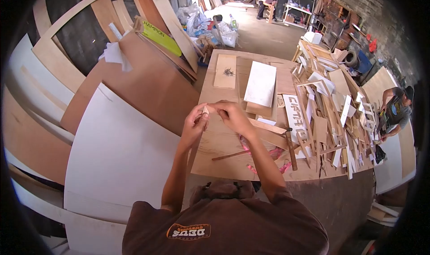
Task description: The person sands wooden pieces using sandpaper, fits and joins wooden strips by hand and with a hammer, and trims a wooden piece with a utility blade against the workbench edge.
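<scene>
Left hand (pixel 193 124) pinches a small pale piece (pixel 205 110) above the left side of the table (pixel 210 141). Right hand (pixel 230 113) meets it; cannot tell whether its fingers grip. Hammer (pixel 292 153) lies to the right; nails (pixel 229 72) sit beyond.

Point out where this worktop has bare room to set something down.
As pictured, the worktop is bare on its near left, between the left hand, right hand and thin stick. A narrower strip runs between the board with dark bits and the white-topped box. The right side is crowded: heaped offcuts, with a hammer beside them.
</scene>
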`<action>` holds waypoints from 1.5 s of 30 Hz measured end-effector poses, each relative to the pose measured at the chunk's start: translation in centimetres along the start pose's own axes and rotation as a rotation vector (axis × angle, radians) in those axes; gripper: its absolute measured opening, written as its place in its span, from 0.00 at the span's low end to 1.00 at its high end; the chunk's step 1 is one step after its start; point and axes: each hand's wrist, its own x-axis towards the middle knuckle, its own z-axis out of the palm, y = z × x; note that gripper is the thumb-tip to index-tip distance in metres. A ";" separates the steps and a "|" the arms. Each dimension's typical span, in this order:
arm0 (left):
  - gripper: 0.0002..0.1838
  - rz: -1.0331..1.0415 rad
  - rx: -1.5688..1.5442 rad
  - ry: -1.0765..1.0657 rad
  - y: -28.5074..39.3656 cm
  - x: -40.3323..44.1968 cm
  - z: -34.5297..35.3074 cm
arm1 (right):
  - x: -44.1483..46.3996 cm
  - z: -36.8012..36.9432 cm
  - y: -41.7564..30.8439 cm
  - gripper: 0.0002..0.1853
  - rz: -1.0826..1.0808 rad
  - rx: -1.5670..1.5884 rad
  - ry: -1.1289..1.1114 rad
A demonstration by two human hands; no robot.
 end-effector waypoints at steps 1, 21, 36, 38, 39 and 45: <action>0.21 -0.007 -0.009 0.001 0.0 -0.3 0.0 | -0.1 0.0 -0.4 0.24 0.009 -0.020 -0.019; 0.17 -0.067 -0.120 -0.118 0.8 -0.9 3.1 | -3.6 -1.4 -1.2 0.19 0.005 -0.140 0.116; 0.17 -0.113 -0.059 -0.189 -0.8 -0.6 3.7 | -8.6 -3.7 0.1 0.15 0.318 -0.218 0.096; 0.18 -0.174 -0.069 -0.201 -1.4 -0.4 4.2 | -9.5 -3.6 1.1 0.14 0.294 -0.208 0.172; 0.18 -0.177 -0.072 -0.208 -1.4 -0.1 4.6 | -9.7 -3.6 1.1 0.14 0.300 -0.211 0.176; 0.17 0.008 0.021 -0.081 0.0 2.6 6.4 | -10.3 -3.8 -0.2 0.14 0.551 -0.064 0.279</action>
